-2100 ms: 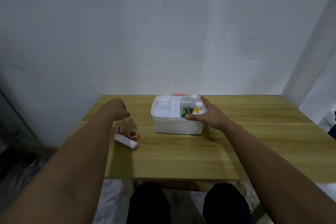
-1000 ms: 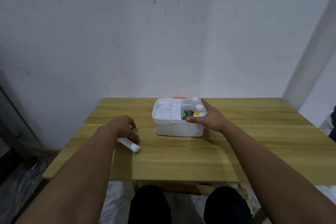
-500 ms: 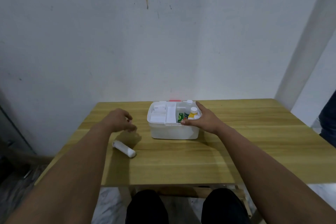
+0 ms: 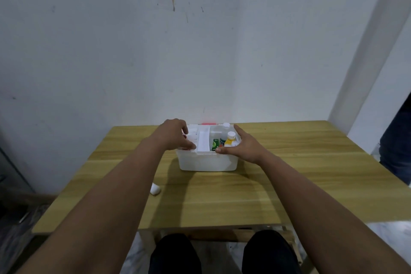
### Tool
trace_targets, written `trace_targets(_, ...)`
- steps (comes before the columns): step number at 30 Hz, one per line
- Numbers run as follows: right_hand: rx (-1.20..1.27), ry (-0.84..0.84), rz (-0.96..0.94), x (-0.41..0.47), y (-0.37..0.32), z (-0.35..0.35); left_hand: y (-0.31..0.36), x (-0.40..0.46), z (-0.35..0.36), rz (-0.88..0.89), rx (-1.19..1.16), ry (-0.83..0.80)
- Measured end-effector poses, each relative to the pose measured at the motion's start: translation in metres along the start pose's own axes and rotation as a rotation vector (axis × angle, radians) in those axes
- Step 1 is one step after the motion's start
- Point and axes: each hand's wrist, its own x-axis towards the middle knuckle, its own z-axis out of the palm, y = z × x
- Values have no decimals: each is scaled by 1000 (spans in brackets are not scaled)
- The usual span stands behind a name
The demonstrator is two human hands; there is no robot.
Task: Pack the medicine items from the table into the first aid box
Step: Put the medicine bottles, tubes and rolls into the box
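Head view: left hand [image 4: 175,134] over first aid box [image 4: 206,160]

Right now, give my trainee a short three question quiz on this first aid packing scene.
1. True or false: the right hand rests on the box rim.
2. Which item is still on the table? A) white tube B) scissors C) green carton
3. Fill in: the left hand is over the box's ____ side.

Key: 1 true; 2 A; 3 left
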Motion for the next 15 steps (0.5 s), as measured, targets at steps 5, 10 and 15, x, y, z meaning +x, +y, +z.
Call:
trace_targets(5,-18,3,-10,-1,0,0,2,-4,6,15,133,43)
trace_targets(10,-16,2,-31,-2,0,-2,4,-4,6,23,179,53)
trace_targets(15,-4,-4,-24,4,7,1,-1,-4,6,4,168,61)
